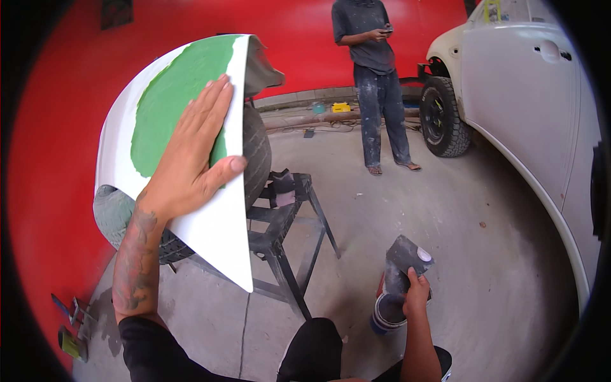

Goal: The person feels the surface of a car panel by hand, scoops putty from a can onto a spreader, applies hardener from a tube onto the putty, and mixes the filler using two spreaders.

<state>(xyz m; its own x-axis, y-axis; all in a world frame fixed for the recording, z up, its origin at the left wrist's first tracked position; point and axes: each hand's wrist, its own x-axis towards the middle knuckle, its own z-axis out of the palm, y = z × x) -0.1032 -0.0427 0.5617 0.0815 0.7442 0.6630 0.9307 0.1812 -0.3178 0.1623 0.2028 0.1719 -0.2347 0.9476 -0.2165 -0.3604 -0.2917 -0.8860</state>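
Note:
A white curved car fender point(216, 239) with a broad patch of green body filler point(168, 95) stands in front of me, on the left. Across it lies my left hand point(194, 149), palm down on the filler and the white border. Its fingers are stretched out and its thumb points to the fender's right edge. Lower right, my right hand point(417, 294) pinches the edge of a dark grey flat board point(402, 256), which carries a small dab of whitish paste point(423, 254). Below the board stands an open bucket point(388, 312), partly hidden by the board and hand.
Tires point(256, 149) sit behind and under the fender, with a dark metal stand point(280, 226) beside them. Dark and pinkish pads point(283, 191) lie on the stand. A white car point(522, 83) is at the right. Farther back, a person point(372, 70) stands holding a small object.

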